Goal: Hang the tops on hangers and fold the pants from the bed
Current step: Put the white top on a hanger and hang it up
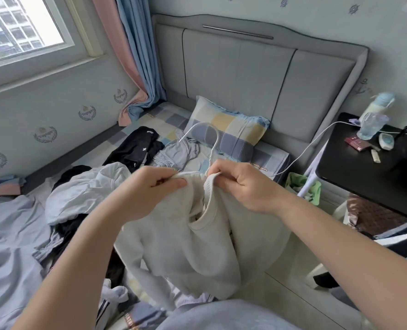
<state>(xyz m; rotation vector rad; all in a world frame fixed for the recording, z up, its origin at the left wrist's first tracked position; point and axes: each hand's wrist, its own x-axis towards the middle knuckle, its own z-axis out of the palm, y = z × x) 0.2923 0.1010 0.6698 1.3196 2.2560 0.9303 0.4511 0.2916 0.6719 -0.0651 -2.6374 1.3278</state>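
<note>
Fingers [165, 174] of the left hand [150, 189] are curled in tight, pinching the collar of a cream sweatshirt [197, 239], and the right hand [241, 184] grips the other side of the neck hole the same way. The hook of a white hanger [212, 151] pokes up between them. The sweatshirt's held up above the bed [164, 117]. Behind it lie black pants [135, 148], a pale blue top [181, 151] and a checked pillow [228, 132]. A black worktop [364, 172] is off to the right.

- A checked-sheeted bed [160, 117] carries a matching pillow [228, 136] at its headboard [240, 75].
- A black garment [135, 148], a pale blue garment [181, 151] and a white garment [85, 189] lie crumpled on the sheet.
- A pale blue quilt [11, 246] lies bunched at left.
</note>
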